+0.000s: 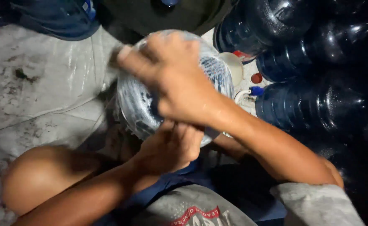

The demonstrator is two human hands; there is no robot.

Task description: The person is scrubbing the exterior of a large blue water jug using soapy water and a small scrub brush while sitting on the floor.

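Head cam – right hand [173, 79] palm-down atop clear water jug [140, 109], left hand [171, 146] gripping underneath.

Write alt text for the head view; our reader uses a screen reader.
A crouching person's right hand presses on top of a clear, wet water jug while the left hand grips its lower edge. Dark blue jugs lie stacked at right.
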